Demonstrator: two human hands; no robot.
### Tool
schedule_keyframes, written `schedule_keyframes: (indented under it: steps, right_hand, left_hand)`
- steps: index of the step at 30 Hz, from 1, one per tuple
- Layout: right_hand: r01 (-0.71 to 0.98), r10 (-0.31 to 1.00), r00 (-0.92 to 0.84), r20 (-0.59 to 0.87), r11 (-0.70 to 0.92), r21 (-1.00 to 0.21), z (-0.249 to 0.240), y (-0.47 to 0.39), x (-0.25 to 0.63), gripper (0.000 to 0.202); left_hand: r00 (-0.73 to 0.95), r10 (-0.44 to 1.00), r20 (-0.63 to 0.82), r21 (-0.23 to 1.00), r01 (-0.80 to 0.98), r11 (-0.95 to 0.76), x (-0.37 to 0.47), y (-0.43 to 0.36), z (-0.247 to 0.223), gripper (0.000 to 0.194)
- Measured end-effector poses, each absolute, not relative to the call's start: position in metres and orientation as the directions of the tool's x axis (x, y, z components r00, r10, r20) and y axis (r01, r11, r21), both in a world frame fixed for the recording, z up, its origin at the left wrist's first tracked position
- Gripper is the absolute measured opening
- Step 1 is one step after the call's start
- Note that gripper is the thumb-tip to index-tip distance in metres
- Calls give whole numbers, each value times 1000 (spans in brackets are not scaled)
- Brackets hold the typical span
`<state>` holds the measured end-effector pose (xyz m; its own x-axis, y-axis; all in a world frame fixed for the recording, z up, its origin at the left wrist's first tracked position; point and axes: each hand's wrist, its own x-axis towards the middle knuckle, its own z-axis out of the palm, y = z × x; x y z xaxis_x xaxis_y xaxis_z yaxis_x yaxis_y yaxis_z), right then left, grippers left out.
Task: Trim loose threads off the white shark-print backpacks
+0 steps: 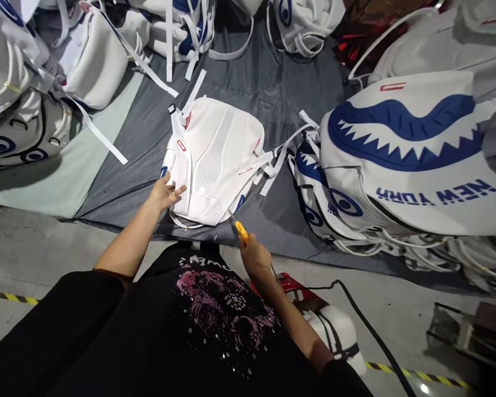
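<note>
A white backpack (227, 149) lies with its padded back panel and shoulder straps facing up, its base towards me. At its lower left edge is my left hand (165, 194), fingers apart, touching or just above the side and holding nothing. My right hand (255, 255) is closed round an orange-handled tool (242, 230) below the bag's lower right corner. The tool's thin metal tip points at that corner; whether it touches the fabric I cannot tell, nor its exact kind. Loose white webbing ends trail from the straps on both sides.
A dark grey cloth (140, 160) covers the work surface. At right are piled white backpacks (430, 182) with blue shark mouths and "NEW YORK" lettering. More white bags (95, 60) crowd the left and back. A black cable (364, 320) hangs at lower right.
</note>
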<state>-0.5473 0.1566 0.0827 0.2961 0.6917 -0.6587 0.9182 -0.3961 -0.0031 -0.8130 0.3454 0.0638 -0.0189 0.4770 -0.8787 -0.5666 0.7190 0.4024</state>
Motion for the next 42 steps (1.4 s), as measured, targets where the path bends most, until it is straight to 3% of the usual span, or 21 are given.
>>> schedule_keyframes:
  steps: [5, 11, 15, 22, 33, 37, 42]
  right_hand:
    - [933, 782, 306, -543, -360, 8, 58, 156, -576, 38]
    - [923, 791, 306, -529, -382, -37, 32, 156, -596, 37]
    - [915, 784, 330, -526, -402, -26, 23, 159, -600, 38]
    - [862, 757, 441, -481, -506, -6, 38, 158, -590, 37]
    - [801, 724, 499, -476, -596, -67, 47, 150, -583, 32]
    - [791, 733, 517, -442, -606, -80, 49, 143, -576, 31]
    - [744, 688, 561, -460, -663, -86, 62, 71, -590, 29]
  left_hand:
    - [159, 501, -851, 286, -660, 695, -816, 339, 51, 34]
    - [434, 545, -717, 171, -649, 741, -828, 342, 32, 56]
    - [535, 560, -633, 173, -608, 775, -833, 345, 22, 66]
    - [540, 582, -608, 227, -584, 779, -832, 345, 24, 69]
    - [582, 582, -568, 170, -610, 774, -810, 353, 24, 83]
    - [565, 595, -572, 184, -618, 764, -796, 355, 33, 79]
    - [536, 647, -542, 165, -687, 708, -781, 354, 53, 71]
